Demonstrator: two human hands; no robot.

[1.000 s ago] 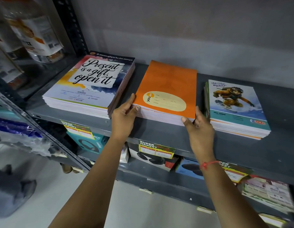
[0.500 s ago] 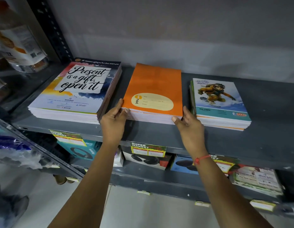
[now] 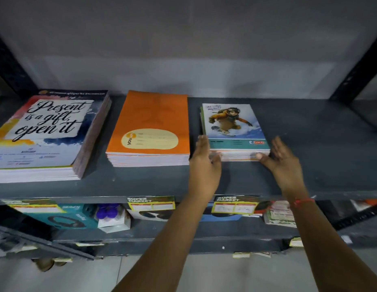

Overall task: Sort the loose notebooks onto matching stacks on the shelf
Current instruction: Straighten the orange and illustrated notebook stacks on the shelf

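Note:
Three notebook stacks lie on the dark grey shelf (image 3: 309,165). At the left is the large "Present is a gift, open it" stack (image 3: 44,131). In the middle sits the orange stack (image 3: 149,127). To the right is the smaller snowboarder-cover stack (image 3: 234,127). My left hand (image 3: 204,163) is flat against that stack's near left corner, fingers along its left side. My right hand (image 3: 278,159) touches its near right corner with the thumb on the front edge. Both hands have fingers extended and hold nothing.
The grey wall stands close behind the stacks. Bare shelf surface stretches to the right of the snowboarder stack, up to a black upright post (image 3: 360,66). On the lower shelf are boxed headphones (image 3: 67,218) and "Super Market" price tags (image 3: 151,203).
Both hands left the orange stack and moved right to the snowboarder stack's near corners. The view shifted right and closer to the shelf.

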